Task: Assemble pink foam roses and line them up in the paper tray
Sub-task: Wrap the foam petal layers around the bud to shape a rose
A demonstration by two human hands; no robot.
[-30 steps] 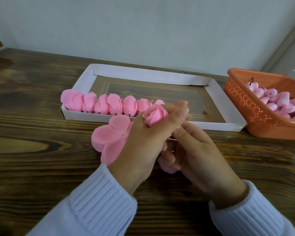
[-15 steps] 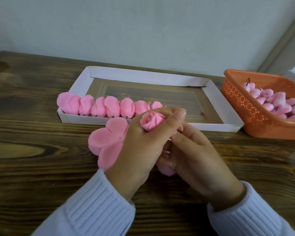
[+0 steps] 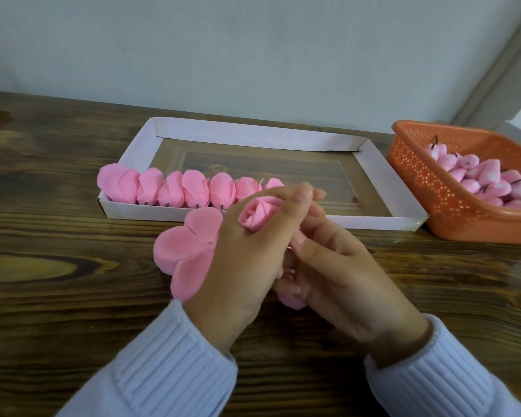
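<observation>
Lowered a touch toward the person since a second ago, a rose bud [image 3: 259, 216] now sits level with the front wall of the paper tray [image 3: 253, 135], gripped between the curled thumb and forefinger of the left hand [image 3: 238, 266]. The right hand [image 3: 343, 281], tucked just beneath, has its fingers curled round a pink petal [image 3: 289, 299] hanging below the bud. The shallow tray holds seven finished roses [image 3: 193, 191], packed side by side along its near wall from the left corner, the seventh partly hidden behind the fingers. At far right an orange perforated basket [image 3: 433, 191], standing just beside the tray's right end, is heaped with pink buds [image 3: 487, 179] bearing short dark stems. A stack of flat petal cut-outs [image 3: 187, 251] lies on the wooden table [image 3: 57, 296] in front of the tray, partly behind the left hand. Ribbed white sleeves [image 3: 169, 365] cover both wrists
</observation>
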